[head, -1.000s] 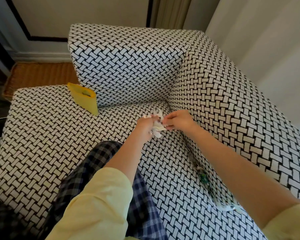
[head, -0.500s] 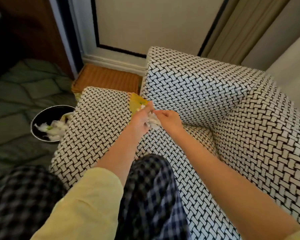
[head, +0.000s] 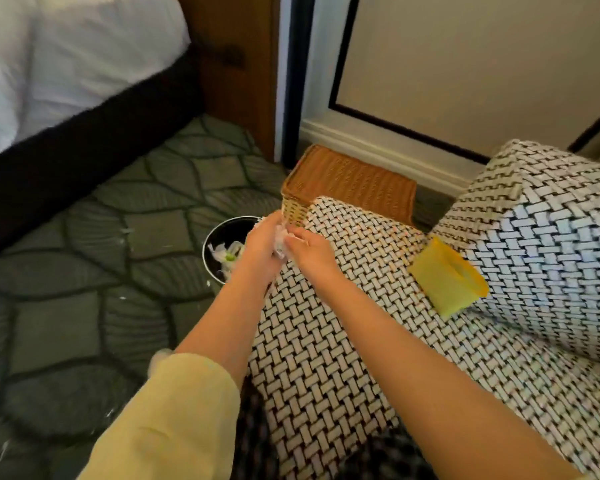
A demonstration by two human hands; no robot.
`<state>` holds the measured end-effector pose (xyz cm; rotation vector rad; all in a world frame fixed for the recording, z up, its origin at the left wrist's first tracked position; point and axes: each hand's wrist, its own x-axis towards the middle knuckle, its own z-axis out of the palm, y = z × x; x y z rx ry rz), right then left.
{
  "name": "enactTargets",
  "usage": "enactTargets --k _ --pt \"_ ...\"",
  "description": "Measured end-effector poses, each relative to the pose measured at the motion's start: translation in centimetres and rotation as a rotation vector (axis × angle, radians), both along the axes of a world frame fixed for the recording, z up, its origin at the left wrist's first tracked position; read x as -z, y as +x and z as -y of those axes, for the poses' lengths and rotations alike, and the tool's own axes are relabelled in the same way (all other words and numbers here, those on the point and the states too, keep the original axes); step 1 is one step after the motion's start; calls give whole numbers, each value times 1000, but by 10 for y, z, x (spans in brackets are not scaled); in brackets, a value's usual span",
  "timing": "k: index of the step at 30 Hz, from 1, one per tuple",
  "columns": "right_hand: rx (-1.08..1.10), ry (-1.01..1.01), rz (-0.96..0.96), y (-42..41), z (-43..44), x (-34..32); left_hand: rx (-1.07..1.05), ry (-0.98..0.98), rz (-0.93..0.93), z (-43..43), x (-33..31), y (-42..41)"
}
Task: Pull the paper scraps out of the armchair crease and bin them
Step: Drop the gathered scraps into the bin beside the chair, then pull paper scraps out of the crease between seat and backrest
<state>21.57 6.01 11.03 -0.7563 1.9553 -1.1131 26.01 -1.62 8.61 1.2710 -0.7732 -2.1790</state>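
My left hand (head: pixel 262 245) and my right hand (head: pixel 309 251) are pressed together around a bunch of white paper scraps (head: pixel 282 244), held above the left arm of the black-and-white woven armchair (head: pixel 326 341). The scraps show only between my fingers. Just beyond and below my left hand stands a round black bin (head: pixel 219 239) on the floor, with white and green scraps inside. A yellow paper piece (head: pixel 445 280) sticks out of the crease between the chair's arm and backrest.
A wicker basket (head: pixel 347 181) stands against the wall behind the chair arm. A bed with white bedding (head: pixel 49 64) fills the upper left. Green patterned carpet (head: pixel 84 271) with small white bits surrounds the bin.
Both hands carried the scraps from the seat's right crease leftward over the chair arm, to just above the bin. My view swung left, bringing bin, carpet and bed into sight.
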Motion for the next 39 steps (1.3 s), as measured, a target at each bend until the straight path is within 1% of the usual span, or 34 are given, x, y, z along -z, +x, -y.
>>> enactTargets --k 6,13,18,20,23,27,31,34,39 --pt "85 63 225 9 71 55 -74 92 22 57 47 22" --pt "163 171 537 -16 135 108 -57 148 57 116 105 15" --pt "208 291 717 -36 163 142 -104 212 86 132 137 -4" --pt "217 327 778 -37 175 152 -119 229 130 136 153 -9" --pt "192 372 809 -40 189 162 -174 259 175 140 174 -13" --pt "224 405 879 -42 199 170 -188 272 137 152 191 -13" --pt "267 435 888 -40 205 176 -222 322 123 157 199 -7" --pt "279 419 906 -40 205 178 -252 306 158 156 196 -5" --pt "383 387 898 -43 204 187 -212 264 245 153 181 -2"
